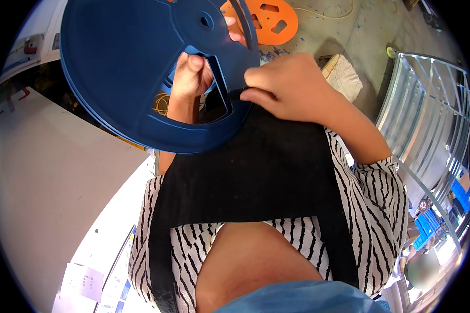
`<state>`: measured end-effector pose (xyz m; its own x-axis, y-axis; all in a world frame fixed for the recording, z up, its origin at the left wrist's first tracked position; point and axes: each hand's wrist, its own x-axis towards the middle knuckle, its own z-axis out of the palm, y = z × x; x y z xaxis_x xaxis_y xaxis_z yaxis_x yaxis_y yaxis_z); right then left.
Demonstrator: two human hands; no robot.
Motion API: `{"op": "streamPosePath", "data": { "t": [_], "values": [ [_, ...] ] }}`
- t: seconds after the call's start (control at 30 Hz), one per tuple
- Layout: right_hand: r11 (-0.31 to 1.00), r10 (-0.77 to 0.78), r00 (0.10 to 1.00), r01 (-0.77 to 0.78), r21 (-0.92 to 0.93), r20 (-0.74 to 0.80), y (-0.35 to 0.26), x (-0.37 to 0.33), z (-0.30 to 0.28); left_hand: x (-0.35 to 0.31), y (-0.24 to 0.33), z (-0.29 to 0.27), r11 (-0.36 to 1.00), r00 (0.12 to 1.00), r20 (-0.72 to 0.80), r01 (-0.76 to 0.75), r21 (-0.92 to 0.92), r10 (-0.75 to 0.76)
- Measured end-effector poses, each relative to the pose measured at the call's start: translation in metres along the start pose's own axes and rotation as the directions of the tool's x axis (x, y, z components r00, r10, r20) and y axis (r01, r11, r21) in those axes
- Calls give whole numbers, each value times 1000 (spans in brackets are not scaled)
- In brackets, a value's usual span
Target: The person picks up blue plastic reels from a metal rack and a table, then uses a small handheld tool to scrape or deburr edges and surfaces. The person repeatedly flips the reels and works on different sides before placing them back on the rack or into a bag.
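Note:
A large blue plastic reel [125, 62] is held up tilted before me, its round hub and window-like cut-outs facing me. My left hand [190, 78] grips it from behind near the hub: the thumb shows through one cut-out, and fingertips show through another. At the reel's right rim my right hand [297, 86] is closed, thumb and index finger pressed together. A small dark piece [237, 94] shows at those fingertips against the reel's edge; what kind of thing it is I cannot make out.
An orange plastic reel [274, 23] lies beyond, on a floor [329, 28] strewn with blue scraps. A pale worktop [52, 172] spreads at left. A metal rack [428, 99] stands at right. A cloth-covered block [343, 78] is behind my right hand.

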<state>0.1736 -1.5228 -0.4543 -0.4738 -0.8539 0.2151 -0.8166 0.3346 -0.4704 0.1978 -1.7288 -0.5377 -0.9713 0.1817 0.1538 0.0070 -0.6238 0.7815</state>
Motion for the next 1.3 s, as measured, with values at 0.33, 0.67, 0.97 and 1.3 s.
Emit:
{"op": "streamPosePath", "data": {
  "t": [0.33,0.67,0.97,1.3],
  "values": [
    [635,469,880,-274,722,-79,2,18,35,11,1,28,966,988,-81,-150,-213,135],
    [646,412,911,-305,700,18,-9,29,32,-1,-7,23,976,978,-143,-174,-128,155],
    [607,409,910,-330,723,71,-11,33,28,1,-5,16,973,987,-71,-152,-171,141],
    [609,404,913,-317,727,59,-7,31,30,2,-5,26,969,982,-99,-178,-174,162]
  ]
}}
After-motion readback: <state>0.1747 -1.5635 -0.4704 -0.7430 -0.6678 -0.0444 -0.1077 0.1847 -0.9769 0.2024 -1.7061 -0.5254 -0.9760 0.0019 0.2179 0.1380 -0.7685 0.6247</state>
